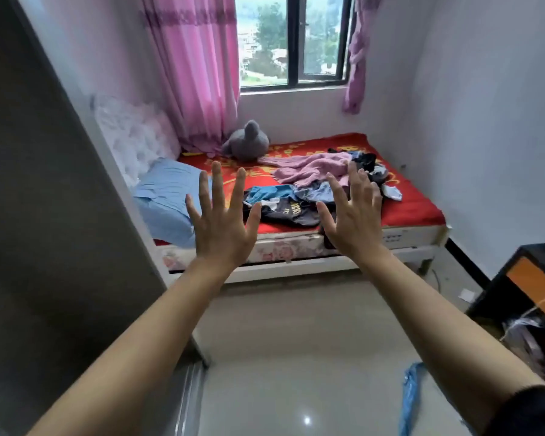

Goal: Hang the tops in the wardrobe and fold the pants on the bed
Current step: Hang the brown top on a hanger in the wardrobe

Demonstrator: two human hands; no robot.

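Both grips empty: my left hand and right hand are raised with fingers spread wide, holding nothing. The clothes pile lies tangled on the bed, well ahead. Risk — lifting the pink knit top could drag overlapping garments off the mattress edge.

Both arms reach forward, left hand and right hand raised (fingers spread, holding nothing).
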